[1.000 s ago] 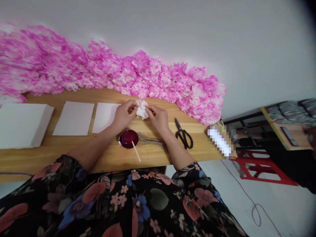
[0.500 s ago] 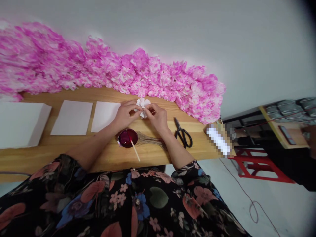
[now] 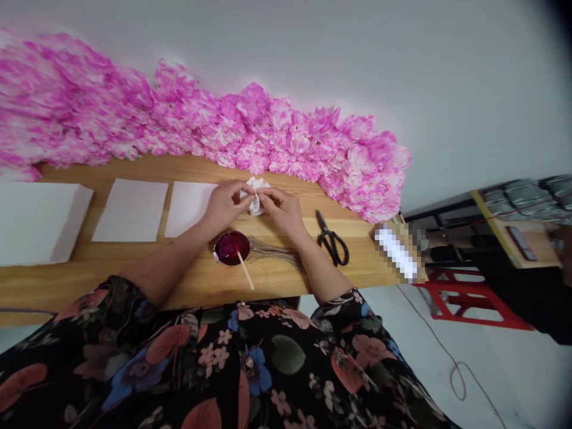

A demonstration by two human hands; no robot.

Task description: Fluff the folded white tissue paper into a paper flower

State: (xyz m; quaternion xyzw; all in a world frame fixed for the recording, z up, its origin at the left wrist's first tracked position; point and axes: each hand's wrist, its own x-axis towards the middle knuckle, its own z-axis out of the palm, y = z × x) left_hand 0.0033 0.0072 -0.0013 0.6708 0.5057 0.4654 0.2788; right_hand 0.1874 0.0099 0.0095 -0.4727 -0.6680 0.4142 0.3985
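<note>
Both hands meet over the wooden table at a white, ruffled paper flower (image 3: 256,205). My left hand (image 3: 227,205) pinches it from the left, thumb and fingertips closed at its middle. From the right, my right hand (image 3: 285,210) pinches the same spot. The fingertips hide the flower's centre. Nearer my body stands a small bowl of dark magenta liquid (image 3: 231,247) with a pale wooden stick (image 3: 245,271) leaning out of it. Beside the bowl lies a bundle of thin brown strings or stems (image 3: 277,253), partly under my right forearm. Black-handled scissors (image 3: 331,238) rest to the right.
Pink and white paper flowers (image 3: 268,131) are heaped along the table's back edge. To the left are a thick white paper stack (image 3: 36,223) and two thinner ones (image 3: 131,210). A blurred-out object (image 3: 397,253) sits at the right end, with a red stool (image 3: 473,298) beyond.
My fingers have shifted slightly on the white flower, and its ruffles sit a little differently. Both hands stay in the same place, still pinching.
</note>
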